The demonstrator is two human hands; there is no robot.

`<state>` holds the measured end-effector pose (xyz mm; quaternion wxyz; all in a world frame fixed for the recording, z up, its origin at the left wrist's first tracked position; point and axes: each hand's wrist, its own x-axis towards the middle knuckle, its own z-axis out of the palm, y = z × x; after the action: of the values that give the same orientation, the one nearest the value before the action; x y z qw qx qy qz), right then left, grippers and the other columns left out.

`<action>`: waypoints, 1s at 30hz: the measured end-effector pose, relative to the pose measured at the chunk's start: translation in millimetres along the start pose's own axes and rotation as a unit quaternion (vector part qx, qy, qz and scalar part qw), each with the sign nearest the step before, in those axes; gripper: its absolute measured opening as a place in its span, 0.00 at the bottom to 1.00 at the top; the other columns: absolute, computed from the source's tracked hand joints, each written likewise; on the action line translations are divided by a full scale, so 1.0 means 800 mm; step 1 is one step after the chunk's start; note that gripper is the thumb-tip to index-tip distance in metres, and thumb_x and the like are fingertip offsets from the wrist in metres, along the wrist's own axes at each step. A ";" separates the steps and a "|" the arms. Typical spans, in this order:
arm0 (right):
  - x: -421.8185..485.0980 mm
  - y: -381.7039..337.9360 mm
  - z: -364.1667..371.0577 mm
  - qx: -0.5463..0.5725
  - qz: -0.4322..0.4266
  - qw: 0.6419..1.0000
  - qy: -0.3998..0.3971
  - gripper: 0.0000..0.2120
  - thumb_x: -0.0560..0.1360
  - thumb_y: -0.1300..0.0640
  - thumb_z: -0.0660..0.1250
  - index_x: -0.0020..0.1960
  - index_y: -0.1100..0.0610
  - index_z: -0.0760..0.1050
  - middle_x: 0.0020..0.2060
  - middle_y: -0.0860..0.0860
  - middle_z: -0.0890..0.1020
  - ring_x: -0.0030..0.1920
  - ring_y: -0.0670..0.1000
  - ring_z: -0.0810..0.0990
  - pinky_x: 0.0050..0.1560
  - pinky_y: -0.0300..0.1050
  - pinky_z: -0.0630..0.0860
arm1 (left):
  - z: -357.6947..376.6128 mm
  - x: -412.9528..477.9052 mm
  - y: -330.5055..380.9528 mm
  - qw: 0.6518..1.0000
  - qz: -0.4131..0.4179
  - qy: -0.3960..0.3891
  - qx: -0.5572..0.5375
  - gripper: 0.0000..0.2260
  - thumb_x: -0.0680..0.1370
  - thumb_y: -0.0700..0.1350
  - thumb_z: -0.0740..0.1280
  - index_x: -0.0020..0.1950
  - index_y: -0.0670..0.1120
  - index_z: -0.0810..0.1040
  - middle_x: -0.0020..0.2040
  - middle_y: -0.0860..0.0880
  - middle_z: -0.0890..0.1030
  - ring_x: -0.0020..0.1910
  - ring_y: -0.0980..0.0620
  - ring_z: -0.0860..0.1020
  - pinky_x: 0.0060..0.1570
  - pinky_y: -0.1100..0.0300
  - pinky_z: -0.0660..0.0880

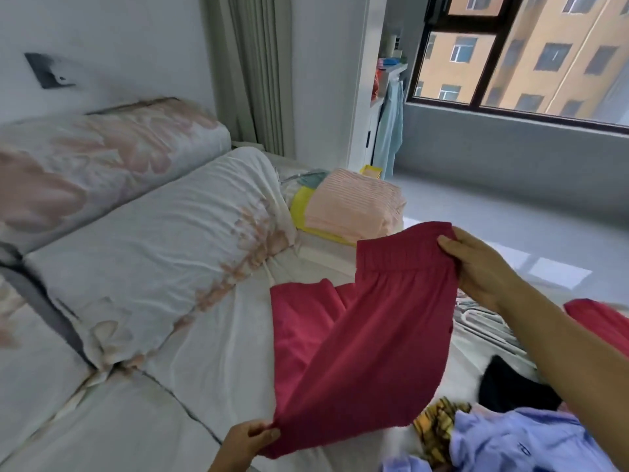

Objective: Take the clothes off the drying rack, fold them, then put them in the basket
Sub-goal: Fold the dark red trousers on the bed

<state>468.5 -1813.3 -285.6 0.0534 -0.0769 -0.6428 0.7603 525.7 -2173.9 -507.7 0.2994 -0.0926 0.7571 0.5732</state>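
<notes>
Red pants (367, 335) hang stretched just above the bed (221, 352), with your right hand (476, 267) gripping the waistband and your left hand (250, 441) pinching a leg hem. Hold the cloth taut, lay it flat, and line up both legs before folding.

hands (250, 441) (476, 267) 2 | held red garment (367, 335) 1 | pillows (112, 158) (153, 253) 2 | yellow basket (299, 206) 1 | folded peach garment (357, 206) 1
</notes>
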 end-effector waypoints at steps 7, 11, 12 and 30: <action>0.152 0.116 0.030 -0.057 0.058 0.995 0.060 0.14 0.79 0.61 0.60 0.65 0.56 0.72 0.50 0.48 0.82 0.49 0.45 0.79 0.46 0.35 0.77 | -0.015 0.107 -0.058 0.996 -0.072 0.048 -0.009 0.10 0.70 0.45 0.74 0.29 0.47 0.80 0.25 0.53 0.76 0.30 0.56 0.74 0.31 0.69 0.70; 0.240 0.221 0.017 -0.342 0.091 0.925 0.140 0.26 0.78 0.51 0.60 0.71 0.63 0.62 0.61 0.56 0.72 0.66 0.58 0.69 0.56 0.44 0.66 | -0.015 0.179 -0.077 0.994 -0.087 0.060 -0.030 0.08 0.74 0.41 0.71 0.53 0.45 0.82 0.47 0.48 0.82 0.50 0.50 0.78 0.53 0.62 0.72; 0.248 0.259 0.012 -0.395 0.136 0.900 0.126 0.29 0.76 0.49 0.60 0.70 0.65 0.63 0.61 0.58 0.72 0.68 0.60 0.68 0.58 0.46 0.65 | -0.015 0.196 -0.081 0.993 -0.100 0.062 -0.032 0.14 0.75 0.39 0.69 0.60 0.41 0.77 0.53 0.46 0.80 0.52 0.51 0.76 0.55 0.63 0.71; 0.184 0.538 -0.054 -0.297 0.371 0.852 0.220 0.27 0.73 0.54 0.70 0.66 0.66 0.68 0.57 0.61 0.77 0.57 0.59 0.76 0.58 0.51 0.72 | 0.013 0.418 -0.055 0.973 -0.184 0.043 -0.132 0.17 0.71 0.45 0.74 0.57 0.41 0.77 0.51 0.44 0.83 0.50 0.47 0.81 0.55 0.53 0.76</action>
<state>339.4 -1817.2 -724.2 -0.1177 -0.4868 -0.7334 0.4596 281.9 -2110.8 -731.8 0.3524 -0.2939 0.6565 0.5987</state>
